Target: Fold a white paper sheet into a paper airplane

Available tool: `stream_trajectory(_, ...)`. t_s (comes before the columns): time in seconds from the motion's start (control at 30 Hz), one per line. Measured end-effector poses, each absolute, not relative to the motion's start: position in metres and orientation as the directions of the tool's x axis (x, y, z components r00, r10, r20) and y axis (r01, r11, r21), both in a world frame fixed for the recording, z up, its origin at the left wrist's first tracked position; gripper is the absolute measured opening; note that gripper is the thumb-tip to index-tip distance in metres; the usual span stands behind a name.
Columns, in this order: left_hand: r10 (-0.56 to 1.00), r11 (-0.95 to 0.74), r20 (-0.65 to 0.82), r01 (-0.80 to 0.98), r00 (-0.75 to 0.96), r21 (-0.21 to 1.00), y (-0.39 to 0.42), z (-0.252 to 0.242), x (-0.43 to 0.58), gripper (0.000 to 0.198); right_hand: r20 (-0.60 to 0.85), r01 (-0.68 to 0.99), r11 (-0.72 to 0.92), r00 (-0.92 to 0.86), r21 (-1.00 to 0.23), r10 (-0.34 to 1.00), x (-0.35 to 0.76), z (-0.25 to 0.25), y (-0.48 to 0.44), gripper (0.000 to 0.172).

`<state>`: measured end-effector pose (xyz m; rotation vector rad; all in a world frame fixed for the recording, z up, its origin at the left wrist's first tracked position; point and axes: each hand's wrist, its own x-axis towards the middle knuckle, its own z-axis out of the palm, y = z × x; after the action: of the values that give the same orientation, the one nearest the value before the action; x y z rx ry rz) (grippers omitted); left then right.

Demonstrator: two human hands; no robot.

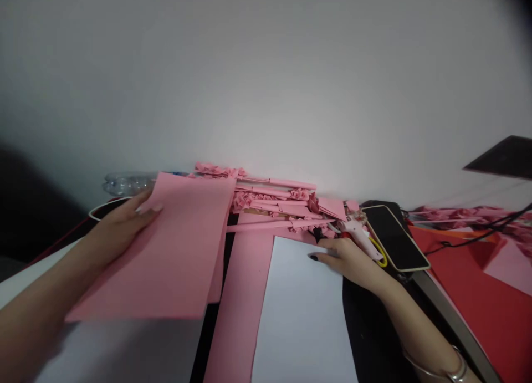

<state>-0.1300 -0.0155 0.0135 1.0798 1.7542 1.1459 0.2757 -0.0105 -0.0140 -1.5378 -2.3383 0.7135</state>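
My left hand [118, 228] grips the far left edge of a large pink paper sheet [174, 255] and holds it lifted over the table, thumb on top. My right hand [347, 258] rests with its fingers stretched flat on the top right corner of a white sheet [303, 311], which lies over another pink sheet [241, 294]. A white glue gun [361, 236] lies just beyond my right hand's fingers.
Rolled pink paper sticks and paper roses [274, 197] are piled against the white wall. A phone [394, 236] lies face up at the right, beside red paper [477, 294] and black cables [499, 222]. A clear plastic bottle [124, 183] lies at the back left.
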Motion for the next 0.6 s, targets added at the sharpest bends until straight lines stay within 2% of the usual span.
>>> stream_trajectory(0.1,0.929,0.347,-0.281,0.297,-0.242,0.890,-0.029,0.006,-0.147,0.045,-0.062,0.768,0.318,-0.420,-0.556,0.905,0.276,-0.020,-0.010,0.025)
stream_trajectory(0.2,0.955,0.276,-0.191,0.449,-0.226,0.850,-0.038,-0.006,-0.164,0.042,-0.068,0.755,0.315,-0.428,-0.575,0.901,0.277,-0.024,-0.010,0.027)
stream_trajectory(0.3,0.973,0.167,-0.018,0.641,-0.232,0.749,-0.041,-0.020,-0.176,0.040,-0.059,0.752,0.283,-0.393,-0.595,0.918,0.279,-0.027,-0.010,0.027)
stream_trajectory(0.37,0.972,0.164,0.035,0.782,-0.231,0.602,-0.040,-0.031,-0.181,0.047,-0.066,0.749,0.225,-0.337,-0.624,0.939,0.281,-0.029,-0.011,0.026)
stream_trajectory(0.47,0.976,0.155,0.101,0.944,-0.191,0.290,-0.037,-0.045,-0.184,0.058,-0.129,0.722,0.087,-0.238,-0.686,0.963,0.284,-0.032,-0.012,0.024)
stream_trajectory(0.53,0.974,0.063,0.204,0.984,-0.096,0.164,-0.033,-0.051,-0.183,0.061,-0.139,0.713,0.048,-0.202,-0.700,0.970,0.284,-0.034,-0.013,0.022)
stream_trajectory(0.6,0.955,-0.055,0.295,0.994,0.026,0.090,-0.031,-0.052,-0.177,0.060,-0.101,0.718,0.064,-0.185,-0.693,0.978,0.284,-0.036,-0.014,0.020)
